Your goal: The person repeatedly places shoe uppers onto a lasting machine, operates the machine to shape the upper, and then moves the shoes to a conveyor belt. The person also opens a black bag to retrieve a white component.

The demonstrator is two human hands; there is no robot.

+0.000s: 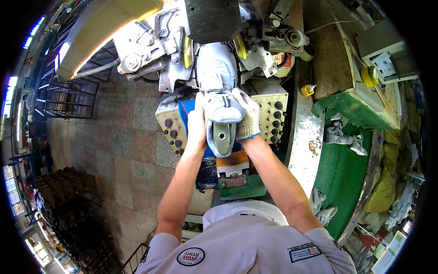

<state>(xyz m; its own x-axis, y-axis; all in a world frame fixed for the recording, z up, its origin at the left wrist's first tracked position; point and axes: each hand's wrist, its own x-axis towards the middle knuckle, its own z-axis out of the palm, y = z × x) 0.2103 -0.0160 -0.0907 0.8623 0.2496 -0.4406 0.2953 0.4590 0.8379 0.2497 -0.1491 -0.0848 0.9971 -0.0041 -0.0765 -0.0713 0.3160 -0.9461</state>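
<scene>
A pale grey-blue shoe upper (214, 73) sits on a shoe last (222, 135), its toe between the metal jaws of a machine. The last's grey-green top, with a round hole, shows at the heel end nearest me. My left hand (197, 121) presses along the upper's left side, fingers pointing toward the toe. On the other side my right hand (247, 114), in a white knitted glove with a blue cuff, grips the upper near the ankle opening. The undersides of both hands are hidden.
Control panels with black knobs (276, 121) flank the shoe. A dark metal block (213, 20) overhangs its toe, and a lit lamp (107, 36) reaches in from the left. At right, a green conveyor (340, 166) carries several shoes beside a metal ledge (306, 141). Dark racks (68, 214) stand left.
</scene>
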